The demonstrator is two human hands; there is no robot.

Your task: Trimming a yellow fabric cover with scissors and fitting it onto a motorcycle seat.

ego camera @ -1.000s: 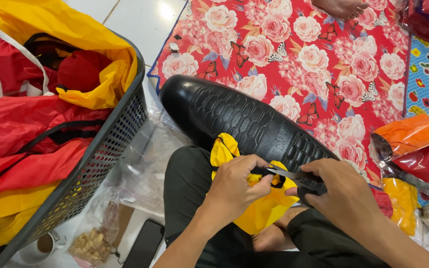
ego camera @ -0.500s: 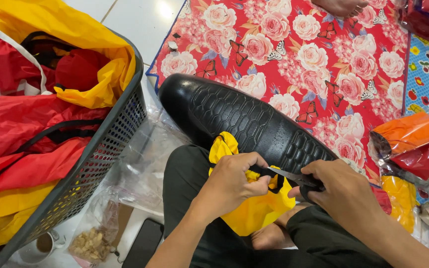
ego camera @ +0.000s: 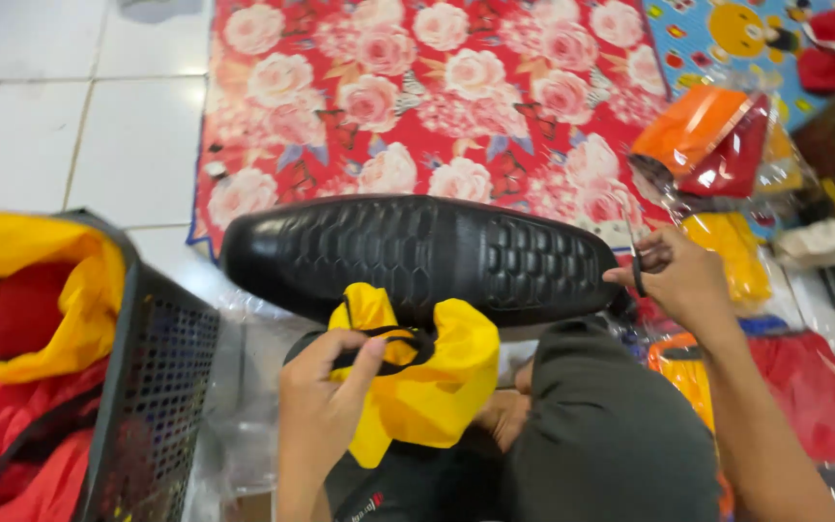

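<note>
The yellow fabric pouch with a black drawstring (ego camera: 427, 382) sits over the lap, pinched by the left hand (ego camera: 326, 411). The right hand (ego camera: 683, 280) grips small black scissors (ego camera: 638, 266) off beside the black textured cushion (ego camera: 417, 256); the loose cloth could slip from that light pinch.

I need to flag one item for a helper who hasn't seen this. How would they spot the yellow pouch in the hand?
Find the long black textured cushion lying across the middle. Just below it, the left hand grips a small yellow pouch, gathered by a black cord, unlike the plastic-wrapped ones.
</note>
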